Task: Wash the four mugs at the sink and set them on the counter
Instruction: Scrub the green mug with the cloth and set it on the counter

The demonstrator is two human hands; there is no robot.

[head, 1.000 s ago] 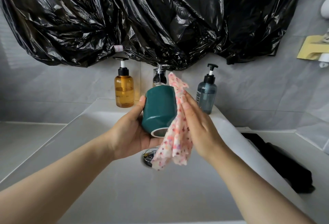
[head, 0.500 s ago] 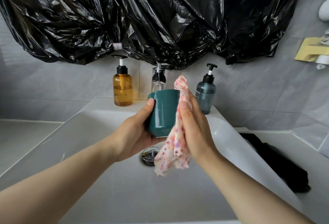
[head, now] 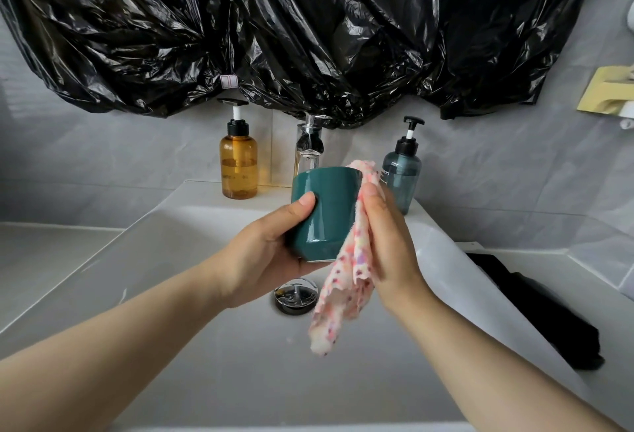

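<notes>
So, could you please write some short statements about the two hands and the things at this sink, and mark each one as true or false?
1. The left hand grips the teal mug. True.
2. The right hand holds a blue sponge. False: it presses a pink-dotted cloth against the mug.
3. The amber pump bottle stands left of the faucet. True.
4. The mug rests on the floor of the sink. False: it is held in the air over the sink, with the drain showing below it.
5. Above the faucet hangs black plastic sheeting. True.
</notes>
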